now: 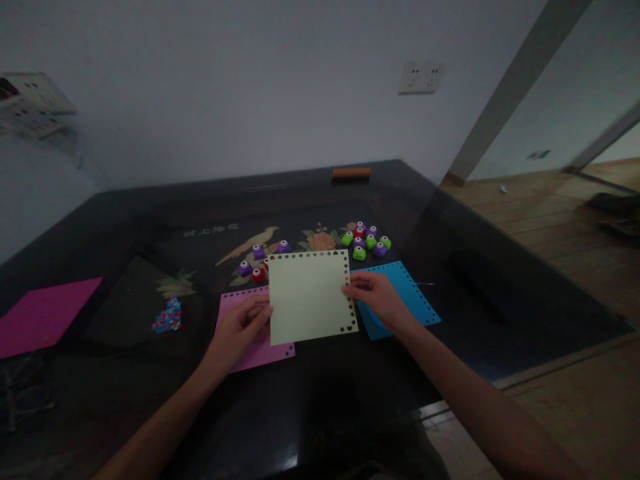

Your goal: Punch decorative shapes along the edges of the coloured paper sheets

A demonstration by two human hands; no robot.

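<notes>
A pale yellow paper sheet point(307, 300) is held up between both my hands. Small shapes are punched along its top and right edges, with a heart at the lower right corner. My left hand point(243, 330) pinches its left edge, and my right hand point(377, 297) pinches the right edge. Partly hidden behind the left side is a pink sheet point(260, 350) with punched holes. A blue punched sheet point(407, 293) lies under and beside my right hand. Beyond the yellow sheet are several small craft punches point(359, 241) in purple, green and red, some partly covered by it.
On the dark glossy table point(320, 413), a magenta sheet point(50, 313) lies at the far left, near a heap of colourful paper bits point(169, 316). An orange-brown roll point(351, 173) rests at the back edge by the wall. A dark oblong object point(477, 280) is at the right.
</notes>
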